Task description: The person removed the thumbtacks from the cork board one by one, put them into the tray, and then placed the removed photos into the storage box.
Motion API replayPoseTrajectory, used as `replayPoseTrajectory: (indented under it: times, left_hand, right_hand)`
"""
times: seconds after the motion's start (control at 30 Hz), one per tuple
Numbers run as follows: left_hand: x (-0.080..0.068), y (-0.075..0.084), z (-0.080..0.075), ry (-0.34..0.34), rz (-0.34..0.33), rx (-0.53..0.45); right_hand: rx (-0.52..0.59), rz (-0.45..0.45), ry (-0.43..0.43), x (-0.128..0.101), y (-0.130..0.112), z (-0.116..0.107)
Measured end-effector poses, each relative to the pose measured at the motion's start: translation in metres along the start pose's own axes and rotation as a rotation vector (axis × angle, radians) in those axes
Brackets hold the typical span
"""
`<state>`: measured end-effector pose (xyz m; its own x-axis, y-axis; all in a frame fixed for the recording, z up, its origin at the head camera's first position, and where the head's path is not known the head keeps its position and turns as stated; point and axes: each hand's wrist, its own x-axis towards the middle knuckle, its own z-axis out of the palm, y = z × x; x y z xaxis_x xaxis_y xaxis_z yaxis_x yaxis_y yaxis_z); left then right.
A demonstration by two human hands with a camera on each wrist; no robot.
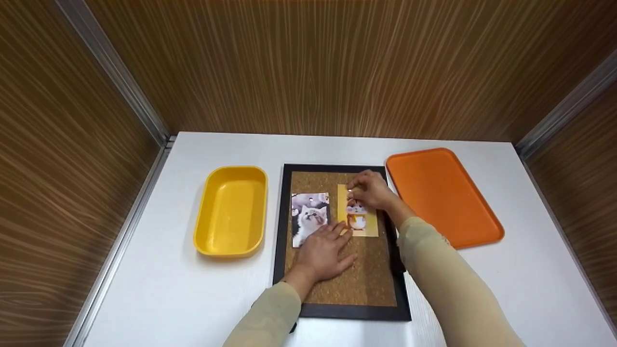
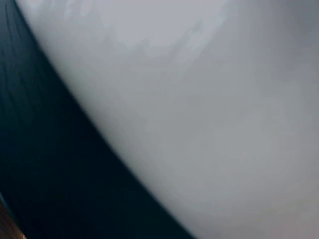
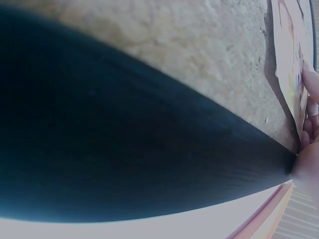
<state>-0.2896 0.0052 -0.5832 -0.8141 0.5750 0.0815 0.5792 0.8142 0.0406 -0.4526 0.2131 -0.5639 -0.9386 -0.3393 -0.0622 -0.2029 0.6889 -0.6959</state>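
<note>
On the white table (image 1: 193, 299) there's a cork board (image 1: 359, 277) in a black frame, with two pictures on it: a kitten photo (image 1: 308, 214) on the left and a yellow hamster card (image 1: 359, 221) just beside it. The left hand (image 1: 324, 253) lies flat on the cork, fingers straight — fingertips touching the bottom edges of both pictures and covering the kitten photo's lower right corner. The right hand (image 1: 372, 190) is curled over the top of the hamster card, fingers pinching there; whatever it pinches is hidden, so can't tell if it's a pin or the card itself. Yellow tub (image 1: 231, 212) sits left of the board, orange tray (image 1: 443, 197) right. Both wrist views are mostly blur — the right one only catches frame, cork and the card's edge.
</note>
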Motion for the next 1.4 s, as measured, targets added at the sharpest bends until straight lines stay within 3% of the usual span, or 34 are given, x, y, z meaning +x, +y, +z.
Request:
replayPoseTrajectory:
  times: [0.2, 0.93, 1.2, 1.4]
  left_hand:
    - [0.0004, 0.0004, -0.0013, 0.01, 0.002, -0.023]
    - [0.0001, 0.0008, 0.0004, 0.008, 0.005, -0.013]
    - [-0.0002, 0.0006, 0.0001, 0.016, 0.008, -0.011]
    - [0.0001, 0.0001, 0.0006, 0.025, 0.006, -0.022]
  right_hand:
    - [0.015, -0.061, 0.023, -0.0004, 0.0025, 0.0]
    - [0.011, 0.008, 0.004, -0.0012, 0.0008, -0.0011]
    - [0.015, -0.037, 0.018, -0.0031, 0.0006, -0.0009]
    - [0.024, -0.02, 0.012, -0.0018, 0.0005, -0.0009]
